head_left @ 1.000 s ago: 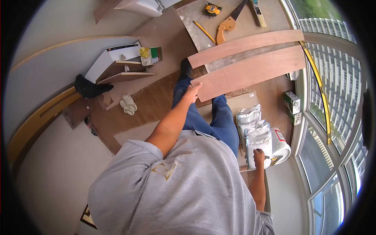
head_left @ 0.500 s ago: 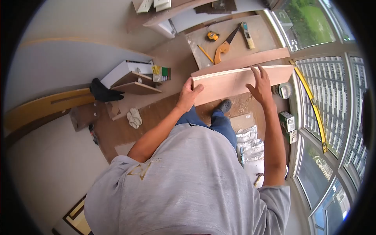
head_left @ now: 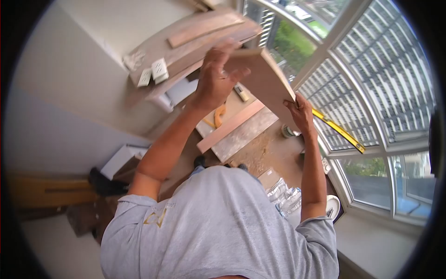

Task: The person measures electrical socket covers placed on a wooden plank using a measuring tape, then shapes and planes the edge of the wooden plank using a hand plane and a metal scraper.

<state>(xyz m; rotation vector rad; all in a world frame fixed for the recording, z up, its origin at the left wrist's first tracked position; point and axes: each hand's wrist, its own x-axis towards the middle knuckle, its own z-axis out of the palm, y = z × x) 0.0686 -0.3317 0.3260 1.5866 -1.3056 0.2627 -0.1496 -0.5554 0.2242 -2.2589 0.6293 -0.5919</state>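
A pale wall (head_left: 60, 79) and windows (head_left: 371, 69) flank a mottled table (head_left: 245, 134), over which a board (head_left: 264, 83) tilts, with a strip (head_left: 231, 126) across the table, the right hand (head_left: 303, 114) grasping the board's edge, the blurred left hand (head_left: 214, 81) spread-fingered by its end, contact unclear, and a saw (head_left: 219, 115) below.

Wide board (head_left: 267, 81) now raised and tilted higher over counter (head_left: 246, 132). Right hand (head_left: 301, 114), open half a second ago, now grips board edge. Left hand (head_left: 214, 79) opened from its grip, above counter, blurred; contact unclear.
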